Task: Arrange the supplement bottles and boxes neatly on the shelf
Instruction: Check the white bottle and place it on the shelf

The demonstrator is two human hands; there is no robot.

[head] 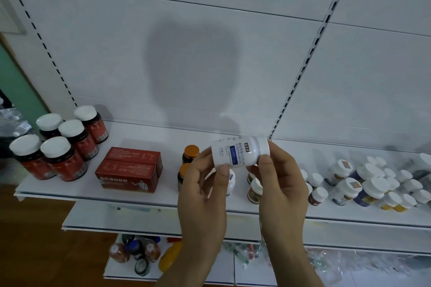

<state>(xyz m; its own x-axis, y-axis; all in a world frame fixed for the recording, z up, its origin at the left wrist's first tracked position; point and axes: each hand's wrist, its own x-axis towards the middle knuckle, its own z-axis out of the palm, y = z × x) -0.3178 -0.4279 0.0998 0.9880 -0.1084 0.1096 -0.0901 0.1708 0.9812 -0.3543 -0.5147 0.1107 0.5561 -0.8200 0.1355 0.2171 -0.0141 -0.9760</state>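
A white supplement bottle with a blue label lies sideways in the air above the white shelf, cap to the right. My left hand pinches its base end and my right hand grips its cap end. Several dark bottles with red labels and white caps stand grouped at the shelf's left end. Two red boxes lie next to them. Two amber bottles with orange caps stand just left of my hands. More small bottles are partly hidden behind my hands.
A crowd of white-capped bottles fills the shelf's right part. Lower shelves hold mixed bottles and packets. The white back panel rises behind. Wooden floor shows at the lower left.
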